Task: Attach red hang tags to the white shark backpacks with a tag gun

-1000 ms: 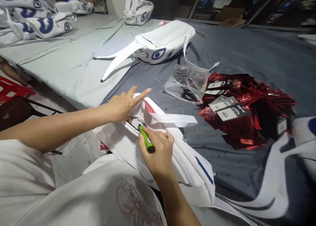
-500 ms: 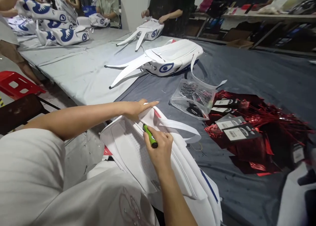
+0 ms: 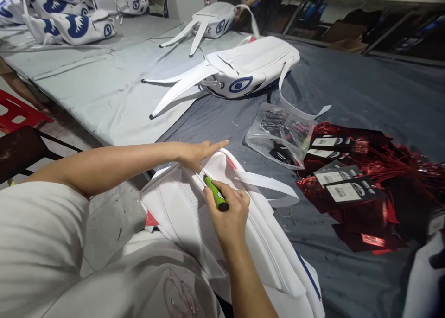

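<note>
A white bag (image 3: 250, 225) leans against the table edge in front of me, its opening facing up. My left hand (image 3: 199, 155) grips the far end of the bag at the rim, one finger stretched out to the right along it. My right hand (image 3: 229, 211) is closed round a short green tool with a black butt (image 3: 216, 195). This tool points away from me into the bag near my left hand; its tip is hidden, so I cannot tell its exact kind. A white strap (image 3: 269, 186) loops out on the bag's right side.
Red tinsel pieces with black-and-white tags (image 3: 351, 190) lie on the right. Nearby is a clear plastic pouch (image 3: 278, 135). Another white bag with a blue eye (image 3: 253, 67) lies ahead; more bags (image 3: 69, 21) are piled far left. A red stool (image 3: 21, 114) stands left.
My view has tilted down and shifted a little, so the scene sits differently. Both hands keep their places on the bag and the green tool. A far co-worker's bag strap has been raised.
</note>
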The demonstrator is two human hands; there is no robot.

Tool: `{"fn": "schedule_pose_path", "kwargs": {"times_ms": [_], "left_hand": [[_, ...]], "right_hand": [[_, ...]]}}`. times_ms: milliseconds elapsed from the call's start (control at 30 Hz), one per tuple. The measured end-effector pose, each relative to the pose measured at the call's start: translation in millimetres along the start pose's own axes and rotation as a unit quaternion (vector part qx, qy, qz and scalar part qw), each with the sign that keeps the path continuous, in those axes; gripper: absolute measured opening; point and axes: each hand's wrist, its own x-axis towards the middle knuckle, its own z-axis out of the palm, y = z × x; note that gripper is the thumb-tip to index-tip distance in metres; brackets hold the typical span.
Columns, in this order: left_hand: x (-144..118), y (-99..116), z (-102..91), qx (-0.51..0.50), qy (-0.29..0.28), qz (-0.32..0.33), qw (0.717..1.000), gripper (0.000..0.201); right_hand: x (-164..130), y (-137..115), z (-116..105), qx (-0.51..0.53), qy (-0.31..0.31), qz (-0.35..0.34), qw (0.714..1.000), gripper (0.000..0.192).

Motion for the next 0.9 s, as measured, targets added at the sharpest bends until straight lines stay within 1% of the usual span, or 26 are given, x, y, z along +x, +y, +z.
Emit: {"fn": "schedule_pose_path", "kwargs": {"times_ms": [100,200,300,467,567,767,900], "left_hand": [[2,5,-0.5,0.015,0.003,-0.010,1.000,0.106],[6,2,1.8,0.003,0.001,0.005,1.000,0.107],[9,-1,3.7,-0.009,0.006,0.019,1.000,0.108],[10,4,2.4,0.004,-0.009,-0.010,1.000,0.111],[10,7,1.8,0.006,-0.005,-0.012,1.000,0.111],[7,10,0.8,0.007,-0.005,-0.013,1.000,0.107],[5,11,0.0,0.013,-0.003,-0.010,1.000,0.106]], "right_hand": [[2,-1,5,-0.011,0.003,-0.007,1.000,0.017],[2,-6,7,-0.047,0.003,0.001,0.999,0.014],[3,-11,6,-0.041,0.002,0.006,0.999,0.012],[2,-15,4,-0.099,0.005,0.004,0.995,0.011],[1,-12,3,-0.063,-0.007,0.004,0.998,0.014],[-1,-10,1,-0.009,-0.033,0.060,0.998,0.019],[-2,-11,1,-0.019,-0.024,0.067,0.997,0.020]]}}
